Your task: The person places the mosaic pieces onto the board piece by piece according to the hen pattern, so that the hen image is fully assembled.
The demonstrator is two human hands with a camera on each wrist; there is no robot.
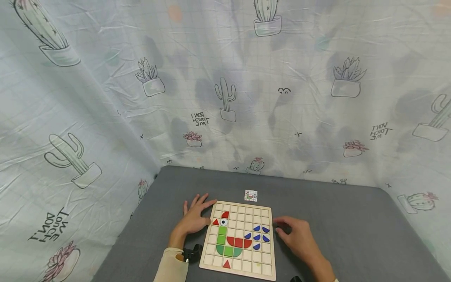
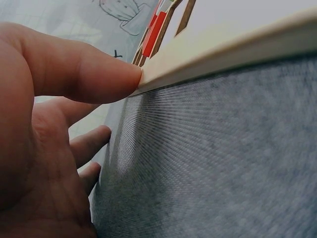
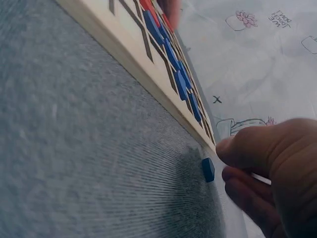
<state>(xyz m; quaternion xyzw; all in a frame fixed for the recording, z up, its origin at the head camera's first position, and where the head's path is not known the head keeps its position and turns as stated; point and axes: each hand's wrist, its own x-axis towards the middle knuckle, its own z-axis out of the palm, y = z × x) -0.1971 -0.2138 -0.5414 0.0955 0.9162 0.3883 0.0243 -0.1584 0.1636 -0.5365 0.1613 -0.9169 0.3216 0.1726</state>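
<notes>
A square wooden grid board (image 1: 243,220) lies on the table with flat coloured pieces in its cells. In the head view my left hand (image 1: 193,220) touches its left side, index fingertip at the upper left corner and thumb on the edge; the other fingers are spread. Beyond the right edge is my right hand (image 1: 294,237), fingers loosely bent. A small blue piece (image 3: 208,170) shows on the cloth just beside its fingertips in the right wrist view, seemingly apart from them. Red and green pieces, such as a green square (image 1: 228,251), and a round eye piece (image 1: 223,222) form a bird-like figure. Several blue pieces (image 1: 257,237) sit at the right.
A small card (image 1: 251,195) with a printed coloured grid lies behind the board. Grey cloth covers the table (image 1: 338,227). Curtains (image 1: 246,98) printed with cacti hang at the back and the sides.
</notes>
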